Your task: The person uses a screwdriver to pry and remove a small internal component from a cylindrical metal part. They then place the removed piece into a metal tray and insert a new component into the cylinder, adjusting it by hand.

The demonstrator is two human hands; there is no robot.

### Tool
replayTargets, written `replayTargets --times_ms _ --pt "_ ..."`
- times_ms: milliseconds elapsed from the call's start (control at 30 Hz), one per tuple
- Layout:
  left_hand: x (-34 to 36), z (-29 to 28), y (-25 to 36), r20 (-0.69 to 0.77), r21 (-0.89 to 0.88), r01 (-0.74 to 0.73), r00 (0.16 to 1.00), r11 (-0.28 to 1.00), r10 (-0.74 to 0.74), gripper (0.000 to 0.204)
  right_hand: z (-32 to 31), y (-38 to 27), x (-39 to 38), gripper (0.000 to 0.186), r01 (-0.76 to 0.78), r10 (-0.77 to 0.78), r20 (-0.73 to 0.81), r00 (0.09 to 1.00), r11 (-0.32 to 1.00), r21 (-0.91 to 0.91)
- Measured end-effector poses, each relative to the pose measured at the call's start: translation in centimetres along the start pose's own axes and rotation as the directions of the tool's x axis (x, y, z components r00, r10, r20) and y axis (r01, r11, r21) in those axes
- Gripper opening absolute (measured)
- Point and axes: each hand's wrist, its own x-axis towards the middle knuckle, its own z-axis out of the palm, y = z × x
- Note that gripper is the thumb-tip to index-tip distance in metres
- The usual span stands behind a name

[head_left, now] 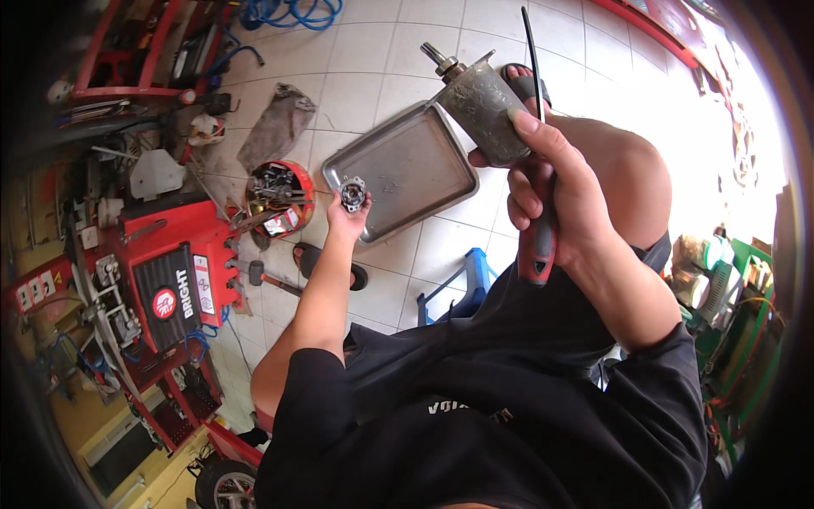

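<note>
My right hand (570, 191) is closed around two things at once. One is a small electric motor (479, 106), a worn grey metal cylinder with a toothed shaft and a mounting ear at its upper end. The other is a screwdriver (538, 246) with a red and black handle, its long dark shank pointing up past the motor. Farther left, my left hand (346, 222) grips a round metal end cover (352, 193) with lugs and a recessed centre, facing up. That hand is over the left part of a shallow metal tray (424, 153) on the floor.
Left of the tray stands a red bucket (307, 182) full of tools and parts, with a grey rag (275, 127) beyond. A hammer (275, 278) lies nearer. A red machine (178, 280) fills the left side. A blue stool (475, 284) stands by my legs.
</note>
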Motion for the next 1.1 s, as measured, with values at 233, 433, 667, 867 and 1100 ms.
replayTargets --times_ms 233,433,667,867,1100 --pt "4.7 -4.6 -8.9 -0.353 0.583 0.216 0.936 0.783 0.005 0.056 -0.2 -0.1 2.0 0.060 -0.080 0.078 -0.113 0.991 0.997 -0.014" --pt "5.7 -2.5 -11.2 -0.074 0.991 0.121 0.853 -0.058 0.516 0.059 1.0 0.7 3.3 0.051 -0.185 0.173 -0.160 0.972 0.981 -0.058" --pt "4.0 -5.6 -8.1 -0.016 0.999 0.042 0.762 -0.025 0.647 0.058 2.3 2.5 3.5 0.048 -0.257 0.247 -0.075 0.966 0.950 -0.178" --pt "-6.7 2.5 -3.7 0.521 0.743 -0.618 0.775 0.257 0.358 0.047 1.9 5.8 2.8 0.056 -0.223 0.244 0.029 0.969 0.924 -0.311" --pt "-21.6 10.8 -1.9 0.858 0.194 -0.475 0.507 0.858 0.087 0.097 4.9 9.2 -0.6 0.054 0.135 0.006 0.240 0.971 0.812 -0.567"
